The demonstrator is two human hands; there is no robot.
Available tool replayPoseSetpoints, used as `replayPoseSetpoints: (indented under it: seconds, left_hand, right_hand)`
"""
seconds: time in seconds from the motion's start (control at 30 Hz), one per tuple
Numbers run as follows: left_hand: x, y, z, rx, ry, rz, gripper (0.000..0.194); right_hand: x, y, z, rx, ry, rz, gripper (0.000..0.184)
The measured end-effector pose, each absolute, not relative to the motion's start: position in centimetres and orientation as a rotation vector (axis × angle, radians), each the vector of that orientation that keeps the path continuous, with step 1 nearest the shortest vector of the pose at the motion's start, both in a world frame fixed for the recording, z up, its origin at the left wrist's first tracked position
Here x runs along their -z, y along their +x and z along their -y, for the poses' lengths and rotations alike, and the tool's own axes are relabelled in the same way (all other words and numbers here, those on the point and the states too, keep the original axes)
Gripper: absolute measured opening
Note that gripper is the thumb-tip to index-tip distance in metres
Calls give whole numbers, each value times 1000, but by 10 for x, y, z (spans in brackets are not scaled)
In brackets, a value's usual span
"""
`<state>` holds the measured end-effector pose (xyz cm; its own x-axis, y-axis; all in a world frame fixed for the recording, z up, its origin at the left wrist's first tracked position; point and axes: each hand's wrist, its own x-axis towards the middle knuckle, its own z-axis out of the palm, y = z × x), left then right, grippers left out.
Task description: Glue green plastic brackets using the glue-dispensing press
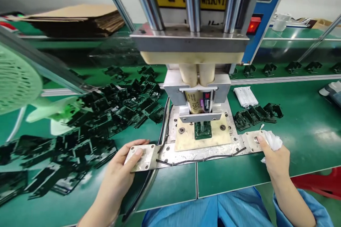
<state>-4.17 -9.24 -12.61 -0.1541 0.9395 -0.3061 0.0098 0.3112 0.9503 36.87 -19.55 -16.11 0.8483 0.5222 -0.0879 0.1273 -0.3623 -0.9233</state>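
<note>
One green part [203,132] lies between the left hand [121,172] and right hand [277,158].

R hand [277,158] fingers mostly hidden, fan [19,78] cut off @ L edge.

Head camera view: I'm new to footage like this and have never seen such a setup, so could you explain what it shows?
There is no robot here. The one picture comes from a camera worn on a person's head, looking down past their own hands.

The upright machine looks like a dispensing press: two pale plungers reach down to a labelled cartridge, above a small green part on a pale plate.

The left hand grips one metal end piece, the right thumb rests on the other, and the right hand also holds crumpled white material.

Many dark parts lie on the green bench at left, beside a pale green fan.
</note>
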Motion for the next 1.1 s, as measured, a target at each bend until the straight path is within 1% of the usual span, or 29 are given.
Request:
replayPoseSetpoints:
  seconds: [0.17,0.33,0.47,0.67,0.8,0.9,1.1]
  left_hand:
    - [123,-42,91,-1051,942,-1468,48]
    - [122,-37,93,-1082,941,-1473,47]
    - [121,-34,94,-1093,959,-1470,46]
    - [120,-32,94,-1138,818,-1435,54]
    - [121,-32,94,-1127,822,-1408,54]
    - [121,-31,94,-1144,816,-1421,60]
    - [123,-30,94,-1160,829,-1442,65]
  right_hand:
    - [159,368,194,-456,-1917,492,69]
    - [158,368,194,-419,-1891,514,64]
    - [159,368,195,-398,-1887,494,65]
    - [159,369,195,-384,-1887,474,65]
    - [161,370,195,-360,-1882,468,65]
    - [162,370,196,-342,-1871,469,66]
    - [163,371,197,-322,-1853,484,62]
